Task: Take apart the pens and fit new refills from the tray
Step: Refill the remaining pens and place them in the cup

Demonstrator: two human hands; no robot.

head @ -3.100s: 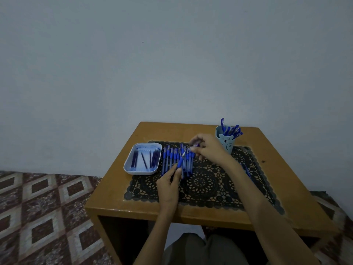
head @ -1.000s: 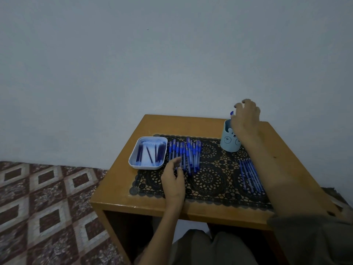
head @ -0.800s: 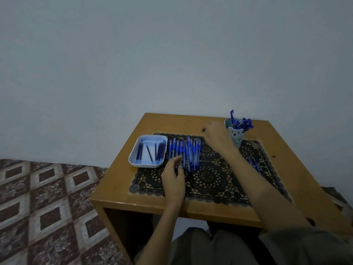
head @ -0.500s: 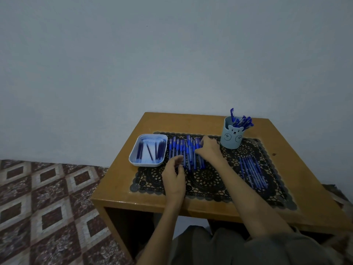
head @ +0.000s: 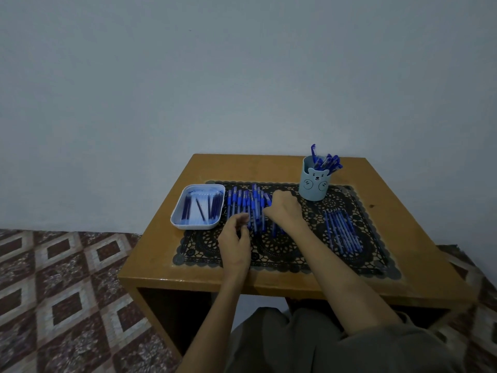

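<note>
progress: seemingly midway | pen row [head: 246, 208] mid-table, tray [head: 179, 214] with refills [head: 200, 211] at left edge, cup [head: 314, 184] of pens [head: 327, 162] near far right corner | right hand [head: 283, 210] curled over row, grip hidden | left hand [head: 235, 239] loosely curled, hold unclear

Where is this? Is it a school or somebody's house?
Probably a room in a home: a small wooden table against a plain wall, a lace mat, a patterned tile floor, and a bear-faced cup of pens.

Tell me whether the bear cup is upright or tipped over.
Upright: the bear cup stands on its base on the black mat, its mouth facing up, with blue pens sticking out of the top.
</note>
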